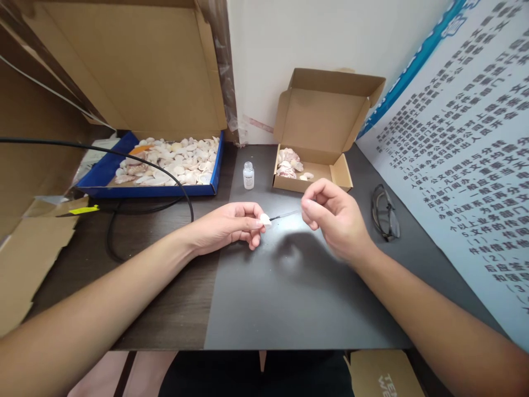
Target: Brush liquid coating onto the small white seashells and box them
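Mid-frame, left hand (233,223) pinching small white shell (265,219), right hand (335,219) pinching thin dark-tipped tool (276,218), tip close by the shell; too hard a push could knock it loose onto the counter (306,309).

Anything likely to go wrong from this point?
1. Spill: the small bottle looks uncapped and stands just beyond the left hand, so a knock could tip it.
2. Slip: the white shell is small and pinched at the fingertips; pressure from the thin tool in the right hand might dislodge it.
3. Snag: the black cable loops near the left wrist and might catch the arm.
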Tool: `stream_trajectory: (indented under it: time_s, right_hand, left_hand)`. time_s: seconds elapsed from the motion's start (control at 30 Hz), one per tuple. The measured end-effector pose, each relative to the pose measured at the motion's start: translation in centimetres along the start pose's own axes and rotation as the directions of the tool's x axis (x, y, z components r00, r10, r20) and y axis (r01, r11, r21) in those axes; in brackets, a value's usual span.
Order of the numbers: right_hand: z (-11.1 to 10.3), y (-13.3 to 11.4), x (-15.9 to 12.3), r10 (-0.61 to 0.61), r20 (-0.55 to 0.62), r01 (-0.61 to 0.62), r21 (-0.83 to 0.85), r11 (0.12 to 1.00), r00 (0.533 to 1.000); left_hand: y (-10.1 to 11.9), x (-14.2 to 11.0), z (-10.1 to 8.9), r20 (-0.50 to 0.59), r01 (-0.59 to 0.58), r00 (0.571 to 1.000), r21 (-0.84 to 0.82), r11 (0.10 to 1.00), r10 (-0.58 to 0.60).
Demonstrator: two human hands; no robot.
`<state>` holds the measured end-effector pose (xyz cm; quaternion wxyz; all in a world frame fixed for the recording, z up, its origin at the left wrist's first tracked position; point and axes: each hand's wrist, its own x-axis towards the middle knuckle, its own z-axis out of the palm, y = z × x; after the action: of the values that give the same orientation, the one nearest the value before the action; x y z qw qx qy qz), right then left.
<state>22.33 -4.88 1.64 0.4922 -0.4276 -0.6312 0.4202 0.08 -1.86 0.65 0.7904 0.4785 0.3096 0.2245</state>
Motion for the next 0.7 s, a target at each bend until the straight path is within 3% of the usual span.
stream_trajectory:
  time_s: [0.13,0.23,0.6,0.7]
  right_hand:
    - [0.01,-0.09,-0.06,0.018,-0.016,-0.02,-0.113,0.993,1.0]
    - [0.01,-0.22,-0.11,0.007,0.006,-0.006,-0.04,0.999,1.0]
    - [0.05,-0.31,-0.07,0.003,-0.007,-0.004,-0.078,0.997,1.0]
    - [0.04,-0.33,-0.05,0.002,0.017,-0.002,0.003,1.0,1.0]
  left_hand:
    - [-0.01,-0.03,-0.03,0.007,-0.01,1.0,0.01,1.0,0.01]
    - [-0.01,-0.02,-0.05,0.012,-0.005,1.0,0.013,1.0,0.005]
    - [0.0,-0.02,0.0,0.006,0.007,1.0,0.022,1.0,-0.007]
    - [0.03,0.0,0.06,-0.003,0.005,1.0,0.015,1.0,-0.005]
